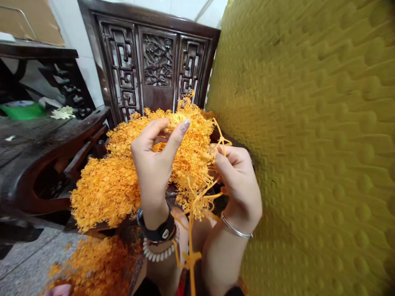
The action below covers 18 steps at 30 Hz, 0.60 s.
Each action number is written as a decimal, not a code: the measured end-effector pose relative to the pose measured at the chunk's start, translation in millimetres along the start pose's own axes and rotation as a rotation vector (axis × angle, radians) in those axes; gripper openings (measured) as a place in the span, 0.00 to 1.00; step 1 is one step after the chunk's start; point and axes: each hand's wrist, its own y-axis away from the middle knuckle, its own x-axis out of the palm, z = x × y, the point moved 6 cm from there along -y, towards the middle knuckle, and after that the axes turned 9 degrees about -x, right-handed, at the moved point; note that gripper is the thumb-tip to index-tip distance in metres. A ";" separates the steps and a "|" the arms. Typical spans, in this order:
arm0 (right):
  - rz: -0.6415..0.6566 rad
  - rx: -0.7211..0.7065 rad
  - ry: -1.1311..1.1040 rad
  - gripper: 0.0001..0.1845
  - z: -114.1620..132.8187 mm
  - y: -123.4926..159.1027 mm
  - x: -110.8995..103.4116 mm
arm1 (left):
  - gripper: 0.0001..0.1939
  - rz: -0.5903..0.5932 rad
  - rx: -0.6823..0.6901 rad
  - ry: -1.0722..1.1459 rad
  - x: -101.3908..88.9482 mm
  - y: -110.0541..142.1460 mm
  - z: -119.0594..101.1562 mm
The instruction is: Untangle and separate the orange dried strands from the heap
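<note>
**We pinch a fluffy orange knotted-cord mass (105, 193) before a carved dark-wood panel (157, 61).**
Left hand (151, 168) and right hand (237, 185) close narrowly on a round tuft (175, 121) and a thin orange strand (220, 142): light, soft, snag-prone; best held by strands.

One left hand (151, 164), one right hand (237, 185), one silver bangle (236, 232), one shell-bead bracelet (159, 250), two orange yarn heaps (105, 193)

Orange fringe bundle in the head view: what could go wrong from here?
The loose orange cord strand hanging near the right hand could snag on the thin silver bangle or the white bead bracelet. The fluffy orange fringe mass might also slide down onto the orange heap below.
</note>
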 end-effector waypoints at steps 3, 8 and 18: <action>-0.067 0.042 0.060 0.20 -3.1 -0.9 -2.2 | 0.07 0.046 0.063 -0.014 3.6 0.8 -2.9; -0.173 0.079 0.048 0.20 -7.4 -2.8 -3.3 | 0.05 0.193 0.142 -0.143 16.6 5.3 -8.1; -0.396 0.035 -0.014 0.19 -6.6 -3.5 -14.3 | 0.07 0.427 0.142 -0.243 28.4 10.3 -2.3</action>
